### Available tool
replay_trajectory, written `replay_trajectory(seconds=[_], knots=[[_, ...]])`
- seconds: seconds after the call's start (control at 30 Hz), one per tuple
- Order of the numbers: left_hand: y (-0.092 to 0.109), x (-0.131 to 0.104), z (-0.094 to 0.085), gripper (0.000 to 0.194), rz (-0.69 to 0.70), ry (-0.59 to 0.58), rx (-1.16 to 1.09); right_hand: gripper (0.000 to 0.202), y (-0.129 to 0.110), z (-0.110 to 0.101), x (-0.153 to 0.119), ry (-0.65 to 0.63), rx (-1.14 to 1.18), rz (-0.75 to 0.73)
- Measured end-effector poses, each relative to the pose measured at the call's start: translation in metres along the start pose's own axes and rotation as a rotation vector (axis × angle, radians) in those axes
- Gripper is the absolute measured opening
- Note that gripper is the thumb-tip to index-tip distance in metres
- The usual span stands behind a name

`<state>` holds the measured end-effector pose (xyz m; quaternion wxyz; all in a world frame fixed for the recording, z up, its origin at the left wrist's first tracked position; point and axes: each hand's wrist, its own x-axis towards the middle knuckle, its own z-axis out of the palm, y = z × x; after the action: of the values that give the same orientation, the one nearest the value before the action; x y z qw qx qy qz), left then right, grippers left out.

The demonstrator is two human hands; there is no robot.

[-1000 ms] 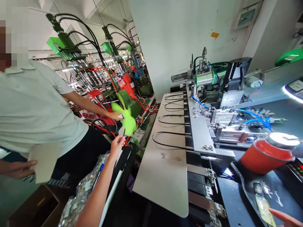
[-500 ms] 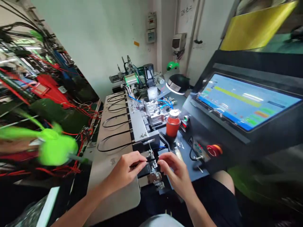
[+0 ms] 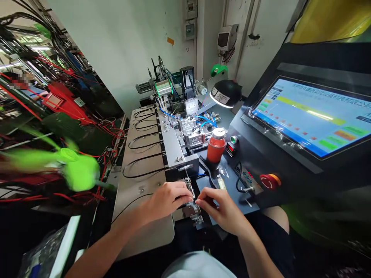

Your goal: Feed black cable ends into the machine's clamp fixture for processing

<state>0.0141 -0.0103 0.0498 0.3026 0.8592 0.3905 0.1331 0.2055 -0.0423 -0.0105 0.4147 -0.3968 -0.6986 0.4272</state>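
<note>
My left hand is closed in a pinch over the small metal clamp fixtures at the near end of the machine. A thin black cable runs across the table and passes under this hand; its end is hidden by the fingers. Facing it, my right hand has thumb and forefinger pressed together, almost touching the left fingertips. Whatever lies in the right pinch is too small to make out. Behind the hands, a metal rail leads back to the machine's pneumatic blocks.
Several looped black cables lie along the beige table. An orange-red bottle, a brush and a red emergency stop button stand right of the rail. A touchscreen leans farther right. A green fan spins at left.
The view has shifted, so the machine appears farther right. My left hand has come over the clamps, hiding the dark piece seen between the hands. A cable now shows trailing left from it.
</note>
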Motion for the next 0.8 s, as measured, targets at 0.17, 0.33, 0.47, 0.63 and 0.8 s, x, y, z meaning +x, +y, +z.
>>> replay_trajectory(seconds=[0.17, 0.33, 0.47, 0.63, 0.8], knots=[[-0.004, -0.001, 0.023, 0.03, -0.123, 0.245, -0.208, 0.022, 0.011, 0.029, 0.003, 0.445, -0.01, -0.147], [0.0, -0.002, 0.037, 0.033, -0.197, 0.332, -0.287, 0.017, 0.018, 0.055, 0.008, 0.722, -0.157, -0.248], [-0.003, 0.001, 0.032, 0.03, -0.227, 0.347, -0.181, 0.021, 0.021, 0.05, 0.011, 0.61, -0.133, -0.157], [-0.023, 0.008, 0.026, 0.026, -0.327, 0.324, 0.04, 0.022, 0.035, 0.031, 0.009, 0.539, -0.086, -0.027], [-0.034, 0.01, 0.029, 0.026, -0.376, 0.279, 0.081, 0.024, 0.047, 0.027, 0.006, 0.565, -0.113, 0.007]])
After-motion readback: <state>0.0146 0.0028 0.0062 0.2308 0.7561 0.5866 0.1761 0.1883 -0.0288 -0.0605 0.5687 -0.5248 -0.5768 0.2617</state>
